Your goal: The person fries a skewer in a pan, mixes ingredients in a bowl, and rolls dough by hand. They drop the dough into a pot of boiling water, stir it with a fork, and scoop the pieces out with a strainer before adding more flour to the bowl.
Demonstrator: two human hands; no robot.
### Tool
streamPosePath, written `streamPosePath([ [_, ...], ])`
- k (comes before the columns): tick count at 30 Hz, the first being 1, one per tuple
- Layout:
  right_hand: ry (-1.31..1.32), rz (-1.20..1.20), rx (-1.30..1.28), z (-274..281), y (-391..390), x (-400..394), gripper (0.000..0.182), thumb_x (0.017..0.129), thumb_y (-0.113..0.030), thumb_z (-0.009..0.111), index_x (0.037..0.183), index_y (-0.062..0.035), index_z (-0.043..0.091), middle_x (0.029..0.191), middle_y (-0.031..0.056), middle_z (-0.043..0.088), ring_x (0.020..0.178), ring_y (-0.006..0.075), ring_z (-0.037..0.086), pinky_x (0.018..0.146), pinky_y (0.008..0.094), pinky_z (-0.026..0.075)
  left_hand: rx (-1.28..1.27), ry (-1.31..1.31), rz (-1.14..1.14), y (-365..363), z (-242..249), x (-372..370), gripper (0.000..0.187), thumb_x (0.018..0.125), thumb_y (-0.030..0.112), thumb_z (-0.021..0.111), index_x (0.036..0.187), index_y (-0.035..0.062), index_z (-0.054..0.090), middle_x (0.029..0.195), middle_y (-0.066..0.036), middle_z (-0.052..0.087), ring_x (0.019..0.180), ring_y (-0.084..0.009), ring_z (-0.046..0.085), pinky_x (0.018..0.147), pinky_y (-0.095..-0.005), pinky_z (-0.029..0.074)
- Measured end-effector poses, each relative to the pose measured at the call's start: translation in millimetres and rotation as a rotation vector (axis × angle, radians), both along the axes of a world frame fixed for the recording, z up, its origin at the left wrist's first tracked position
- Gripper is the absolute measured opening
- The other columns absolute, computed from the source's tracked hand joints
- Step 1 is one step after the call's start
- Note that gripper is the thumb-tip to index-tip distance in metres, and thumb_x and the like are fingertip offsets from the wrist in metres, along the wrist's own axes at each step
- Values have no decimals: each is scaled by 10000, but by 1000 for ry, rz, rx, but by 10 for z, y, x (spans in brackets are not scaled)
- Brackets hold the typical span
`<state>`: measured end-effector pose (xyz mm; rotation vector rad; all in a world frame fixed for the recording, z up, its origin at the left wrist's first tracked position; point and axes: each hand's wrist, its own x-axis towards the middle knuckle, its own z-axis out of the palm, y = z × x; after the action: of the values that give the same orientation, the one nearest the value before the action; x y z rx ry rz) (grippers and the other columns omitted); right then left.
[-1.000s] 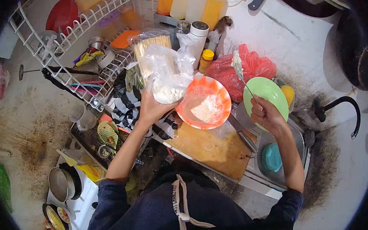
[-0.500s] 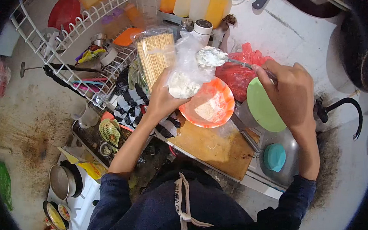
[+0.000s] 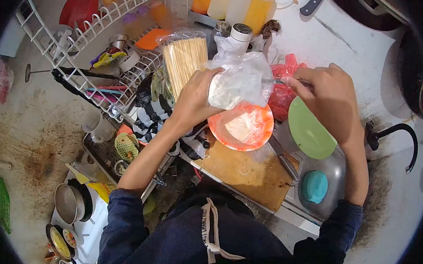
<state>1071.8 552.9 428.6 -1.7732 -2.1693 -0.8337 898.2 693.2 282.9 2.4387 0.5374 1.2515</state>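
My left hand (image 3: 194,99) is wrapped round a clear plastic bag (image 3: 246,81) of white powder, held above an orange and white bowl (image 3: 259,135). White powder lies in the bowl, which stands on a wooden cutting board (image 3: 247,175). Pinched in my right hand (image 3: 327,93) is a spoon; its handle points left and its head is hidden in the bag. Below that hand is a green plate (image 3: 308,128). A knife (image 3: 285,160) lies right of the bowl.
A packet of wooden skewers (image 3: 184,60), a white-capped bottle (image 3: 241,33) and a red plastic bag (image 3: 282,95) stand behind. The white dish rack (image 3: 97,21) is at upper left, the sink (image 3: 334,183) with a teal container (image 3: 314,186) at right.
The spoon, heaped with white powder outside the bag before, is now inside it. The bag has moved right and its opening faces the spoon. The view has shifted slightly.
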Motion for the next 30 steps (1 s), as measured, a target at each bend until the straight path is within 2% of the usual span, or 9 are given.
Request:
streamPosePath([
  [7, -58, -46, 26, -185, 52, 78, 140, 705, -223, 612, 659, -90, 613, 522, 97, 528, 506, 272, 512, 518, 363, 414, -92, 25, -84, 18, 174, 50, 688, 537, 232, 748, 1102, 36, 408, 997, -186, 520, 939, -343, 496, 792, -384, 404],
  [10, 98, 18, 22, -270, 79, 148, 153, 721, -215, 599, 656, -77, 606, 531, 106, 526, 523, 279, 515, 520, 377, 406, -68, 56, -86, 78, 141, 91, 681, 536, 233, 744, 1098, 40, 412, 977, -182, 528, 914, -343, 503, 774, -389, 410],
  [12, 253, -28, -184, -335, 106, 199, 174, 754, -208, 575, 721, -41, 610, 580, 131, 546, 587, 297, 520, 576, 369, 405, -50, 79, -70, 110, 138, 109, 674, 543, 234, 740, 1100, 43, 412, 967, -181, 530, 905, -341, 503, 769, -392, 410],
  [16, 336, 9, -243, -494, 180, 268, 193, 774, -196, 546, 716, -22, 606, 642, 140, 568, 640, 297, 541, 604, 347, 419, -13, 128, -53, 159, 104, 112, 654, 559, 231, 729, 1101, 42, 415, 946, -176, 531, 884, -338, 499, 755, -402, 412],
  [18, 616, -52, -522, -541, 265, 335, 217, 792, -190, 517, 707, -2, 585, 666, 133, 576, 662, 231, 559, 658, 300, 421, -20, 140, -49, 151, 79, 107, 649, 560, 228, 728, 1097, 40, 418, 946, -173, 531, 887, -337, 497, 754, -401, 412],
  [21, 834, 52, -639, -807, 421, 562, 257, 779, -212, 510, 687, 15, 588, 599, 118, 557, 586, 172, 542, 589, 299, 414, -38, 135, -46, 162, 26, 112, 639, 553, 216, 726, 1086, 32, 426, 951, -171, 531, 890, -336, 496, 755, -398, 413],
  [24, 1025, 117, -706, -934, 488, 628, 305, 797, -240, 503, 671, 27, 578, 602, 66, 554, 613, 102, 508, 611, 278, 407, -48, 94, -47, 224, -52, 121, 624, 540, 199, 727, 1065, 20, 442, 948, -174, 535, 884, -337, 501, 753, -396, 414],
  [28, 1096, 135, -700, -900, 577, 667, 341, 808, -272, 507, 667, 30, 576, 603, 39, 552, 621, 91, 496, 629, 271, 400, -101, 38, -47, 291, -133, 94, 581, 522, 171, 730, 1018, 6, 477, 904, -178, 554, 851, -340, 520, 741, -390, 422],
  [30, 1010, -13, -742, -814, 624, 682, 329, 833, -272, 482, 637, -14, 541, 628, -8, 497, 654, 68, 443, 680, 243, 371, -131, -4, -45, 306, -189, 87, 571, 523, 172, 735, 1007, 4, 483, 886, -179, 561, 836, -340, 531, 730, -384, 429],
])
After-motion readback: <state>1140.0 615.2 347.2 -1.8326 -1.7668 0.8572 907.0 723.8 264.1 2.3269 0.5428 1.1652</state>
